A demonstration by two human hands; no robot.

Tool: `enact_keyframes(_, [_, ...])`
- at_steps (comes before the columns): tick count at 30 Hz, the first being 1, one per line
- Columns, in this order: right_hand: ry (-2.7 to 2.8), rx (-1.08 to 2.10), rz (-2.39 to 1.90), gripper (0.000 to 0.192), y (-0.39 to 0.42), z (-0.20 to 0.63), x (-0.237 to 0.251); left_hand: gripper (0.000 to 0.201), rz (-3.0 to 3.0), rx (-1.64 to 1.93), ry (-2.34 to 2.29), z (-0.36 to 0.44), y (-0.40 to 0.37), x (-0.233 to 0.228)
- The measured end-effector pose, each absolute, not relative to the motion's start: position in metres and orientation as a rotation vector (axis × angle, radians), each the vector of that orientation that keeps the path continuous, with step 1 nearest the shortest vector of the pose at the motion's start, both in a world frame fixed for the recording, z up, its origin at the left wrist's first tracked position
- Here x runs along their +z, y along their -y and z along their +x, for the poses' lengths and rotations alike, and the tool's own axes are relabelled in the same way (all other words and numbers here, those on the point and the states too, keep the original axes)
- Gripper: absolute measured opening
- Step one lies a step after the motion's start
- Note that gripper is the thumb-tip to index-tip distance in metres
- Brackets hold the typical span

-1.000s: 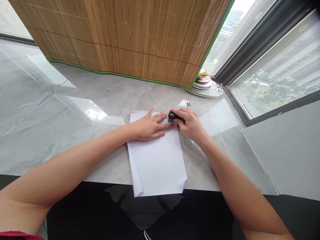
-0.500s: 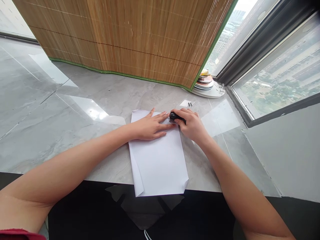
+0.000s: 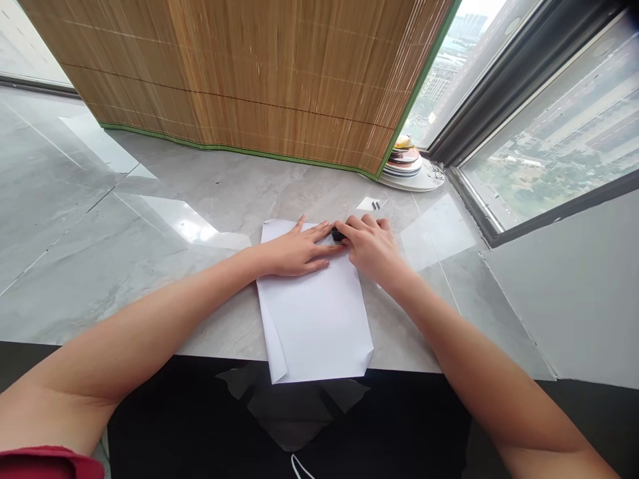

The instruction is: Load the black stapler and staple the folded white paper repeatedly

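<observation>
White sheets of paper (image 3: 324, 326), with folded corners and a folded left edge, lie on the grey marbled counter and jut over its front edge. My left hand (image 3: 294, 254) rests flat on their upper part, fingers spread toward the right. At the upper right edge of the paper, my right hand (image 3: 374, 247) is closed over a small black stapler (image 3: 337, 234). Only the stapler's front end shows; the rest is under my fingers. Its tip is close to my left fingertips. Just beyond my right hand lie small dark staple strips (image 3: 376, 205).
A bamboo mat with green edging (image 3: 239, 86) stands upright across the back of the counter (image 3: 210, 332). Stacked plates (image 3: 407, 169) sit by its right end, near the window frame (image 3: 479, 93). A white cable (image 3: 299, 466) shows below the counter edge.
My right hand has shifted its grip farther over the stapler, its fingers now covering most of it. My left hand stays flat on the paper. The view has shifted slightly.
</observation>
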State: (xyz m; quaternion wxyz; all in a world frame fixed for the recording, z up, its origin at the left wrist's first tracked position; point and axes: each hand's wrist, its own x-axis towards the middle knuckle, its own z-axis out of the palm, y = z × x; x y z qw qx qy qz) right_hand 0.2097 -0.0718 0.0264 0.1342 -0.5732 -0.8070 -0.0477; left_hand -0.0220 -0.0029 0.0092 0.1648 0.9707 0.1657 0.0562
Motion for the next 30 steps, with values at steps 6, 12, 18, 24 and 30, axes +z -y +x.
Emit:
enact_keyframes(6, [2.2,0.065,-1.598,0.038,0.064,0.23,0.027,0.058,2.798,0.119,-0.495,-0.023,0.002,0.01])
enact_keyframes(12, [1.967,0.119,-1.65,0.039,0.052,0.266,0.028,0.062,2.808,0.05,-0.553,-0.023,0.002,0.013])
enact_keyframes(18, [1.986,0.158,-1.709,0.043,0.052,0.283,0.027,0.074,2.815,-0.029,-0.608,-0.022,0.005,0.015])
enact_keyframes(24, [1.719,0.01,-1.8,0.019,0.052,0.274,0.031,0.077,2.784,0.085,-0.623,-0.022,0.002,0.018])
enact_keyframes(30, [1.863,0.25,-1.507,0.02,0.081,0.213,0.048,0.04,2.336,1.091,-1.026,-0.044,-0.037,0.022])
